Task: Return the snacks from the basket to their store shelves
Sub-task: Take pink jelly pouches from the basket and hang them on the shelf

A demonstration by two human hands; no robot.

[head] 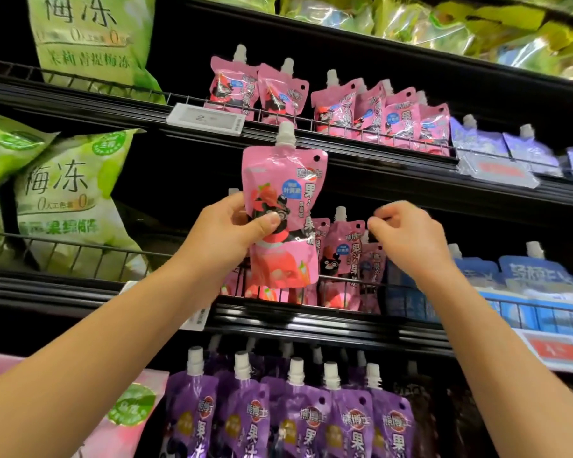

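The person stood close to the dark store shelving with both arms raised, and the left hand [227, 231] gripped a glossy pink spouted drink pouch with a white screw cap [283, 213], thumb across the printed front and fingers behind, holding it upright in the air in front of the middle shelf with its black wire front rail [344, 285]. The right hand [407, 236] hung just beside the pouch, its fingers loosely curled and pinched toward each other; it held nothing that I could make out. Behind and below the held pouch a row of matching pink pouches [343, 256] stood on that middle shelf, and another matching row [341, 107] stood on the shelf above, so either looked a fair home for it. To my eye the step was setting this pouch among its own kind, and the middle row seemed the nearer choice. Doing it well would mean lifting the pouch bottom over the wire rail rather than pushing into it, keeping the spout up, and using the free hand to steady the standing pouches so they did not topple. The soft pouch could buckle if squeezed hard. Purple spouted pouches [298, 411] hung below, and pale green snack bags [67, 196] stood to the left.
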